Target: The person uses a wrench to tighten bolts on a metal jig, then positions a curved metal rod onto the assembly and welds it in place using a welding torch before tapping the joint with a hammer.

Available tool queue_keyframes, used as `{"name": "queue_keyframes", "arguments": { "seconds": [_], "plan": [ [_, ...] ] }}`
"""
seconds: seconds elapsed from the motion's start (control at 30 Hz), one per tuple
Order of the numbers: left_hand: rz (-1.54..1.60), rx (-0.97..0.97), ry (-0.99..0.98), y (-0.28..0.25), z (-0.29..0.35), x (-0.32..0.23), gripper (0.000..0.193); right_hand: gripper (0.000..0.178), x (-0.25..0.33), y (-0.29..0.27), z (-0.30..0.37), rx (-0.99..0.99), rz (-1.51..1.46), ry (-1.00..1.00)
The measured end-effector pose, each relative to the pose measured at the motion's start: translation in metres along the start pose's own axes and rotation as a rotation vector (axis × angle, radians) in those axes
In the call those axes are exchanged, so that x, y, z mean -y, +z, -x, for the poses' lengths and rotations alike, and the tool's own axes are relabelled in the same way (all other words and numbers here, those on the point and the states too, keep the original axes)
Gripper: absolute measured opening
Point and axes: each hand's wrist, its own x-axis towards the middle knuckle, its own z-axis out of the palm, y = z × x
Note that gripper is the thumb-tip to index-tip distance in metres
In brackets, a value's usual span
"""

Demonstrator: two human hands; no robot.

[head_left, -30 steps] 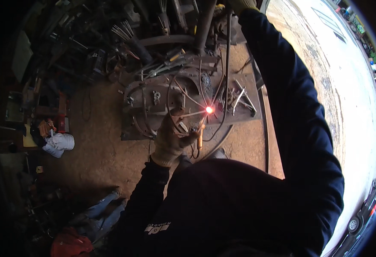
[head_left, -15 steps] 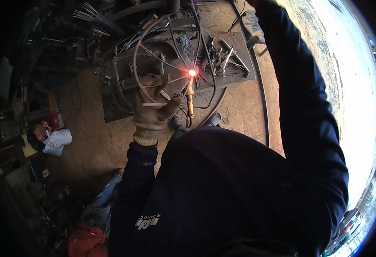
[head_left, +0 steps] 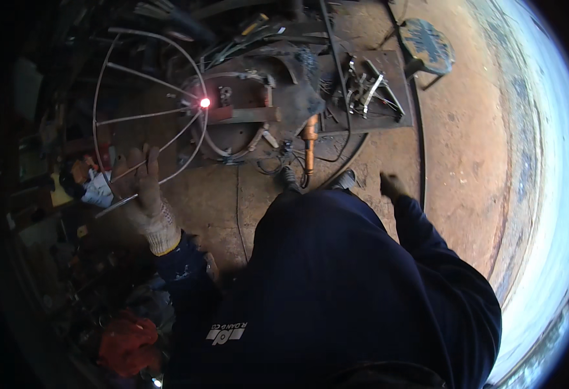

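My left hand [head_left: 140,188], in a pale knitted glove, is closed on the rods of a round metal frame [head_left: 95,107]. The frame is a thin hoop with spokes running to one point, where a spot [head_left: 205,102] glows red-white. It hangs tilted left of the bench [head_left: 395,126], partly in front of it. My right hand [head_left: 393,186] is low at my right side, away from the bench. It looks small and dark, and its fingers are unclear. An orange-handled tool [head_left: 310,146] lies at the bench's near edge.
A metal ring fixture [head_left: 258,139] with a crossbar sits on the bench, beside loose metal brackets [head_left: 372,91]. A worn blue stool [head_left: 427,47] stands at far right. A cable [head_left: 238,207] runs over the floor. Red cloth [head_left: 129,340] lies at lower left.
My left hand has carried the wire frame left, off the middle of the bench, uncovering the ring fixture. My right arm has come down from the upper right to beside my body. The glow is smaller.
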Motion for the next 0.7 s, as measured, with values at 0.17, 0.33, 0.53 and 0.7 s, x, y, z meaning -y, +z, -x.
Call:
{"name": "queue_keyframes", "arguments": {
  "seconds": [0.17,0.33,0.53,0.7],
  "plan": [
    [-0.593,-0.177,0.1,-0.069,0.015,-0.016,0.049,0.055,-0.031,0.031,0.036,0.133,0.365,0.101],
    [-0.48,-0.386,0.079,-0.141,0.013,-0.004,0.048,0.032,0.095,0.057,0.027,-0.372,0.002,-0.568],
    [-0.372,-0.398,0.01,-0.206,0.007,0.028,0.044,0.032,0.338,0.086,0.116,-0.42,-0.171,-0.967],
    [-0.382,-0.349,-0.093,-0.295,-0.01,0.059,0.048,0.029,0.439,0.134,0.126,-0.496,0.179,-1.073]
  ]
}}
